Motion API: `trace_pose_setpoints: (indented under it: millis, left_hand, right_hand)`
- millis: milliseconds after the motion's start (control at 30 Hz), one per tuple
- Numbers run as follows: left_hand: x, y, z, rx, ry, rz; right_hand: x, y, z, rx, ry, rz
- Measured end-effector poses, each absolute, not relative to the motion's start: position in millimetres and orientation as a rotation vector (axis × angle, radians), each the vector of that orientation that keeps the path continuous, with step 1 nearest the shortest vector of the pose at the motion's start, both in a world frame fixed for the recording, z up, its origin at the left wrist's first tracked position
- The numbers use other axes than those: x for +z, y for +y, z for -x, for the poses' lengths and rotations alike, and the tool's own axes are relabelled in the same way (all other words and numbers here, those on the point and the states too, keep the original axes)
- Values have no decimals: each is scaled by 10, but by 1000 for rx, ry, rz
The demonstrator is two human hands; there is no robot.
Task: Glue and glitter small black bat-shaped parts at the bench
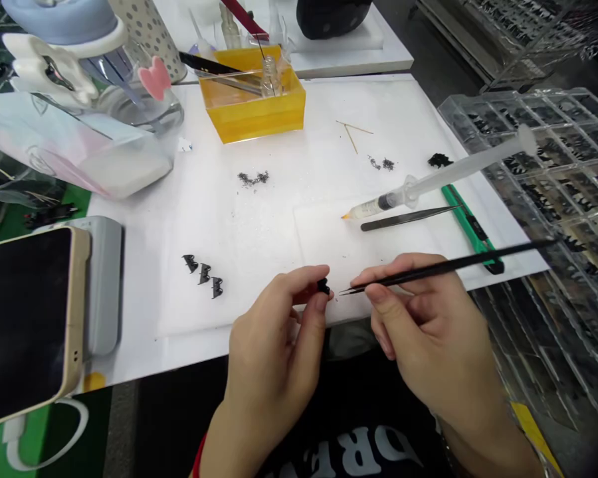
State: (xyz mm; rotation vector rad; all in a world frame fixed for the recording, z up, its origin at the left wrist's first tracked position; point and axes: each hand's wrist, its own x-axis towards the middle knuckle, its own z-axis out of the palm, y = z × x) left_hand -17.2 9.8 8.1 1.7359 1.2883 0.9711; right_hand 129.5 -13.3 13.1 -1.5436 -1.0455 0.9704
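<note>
My left hand (279,338) pinches a small black part (323,285) between thumb and fingertips at the front edge of the white work surface. Just to its right, my right hand (423,325) holds black tweezers (443,267), their fine tips pointing left, a short gap from the black part. Three small black pieces (204,273) lie in a slanting row left of my hands. Beyond my right hand lie metal tweezers (408,218), a syringe (443,174) with an orange tip, and a green cutter (471,226). Tiny dark bits (253,178) are scattered farther back.
A yellow box (259,116) with tools stands at the back. On the left are a phone (27,325), a pastel pouch (74,146) and a lidded cup (64,23). Compartment trays (543,146) with black parts flank the right edge. A black clump (439,160) lies near the syringe.
</note>
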Motion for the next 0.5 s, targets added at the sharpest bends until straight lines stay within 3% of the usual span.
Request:
trace_pose_setpoints:
  millis: [133,500]
  left_hand:
    - [77,115,158,949,1245,-1804]
    - [70,163,152,882,1293,-1958]
  right_hand:
    - [71,-266,-1241,840,-1046,1490]
    - [-2,-257,-1201,869,-947,1476]
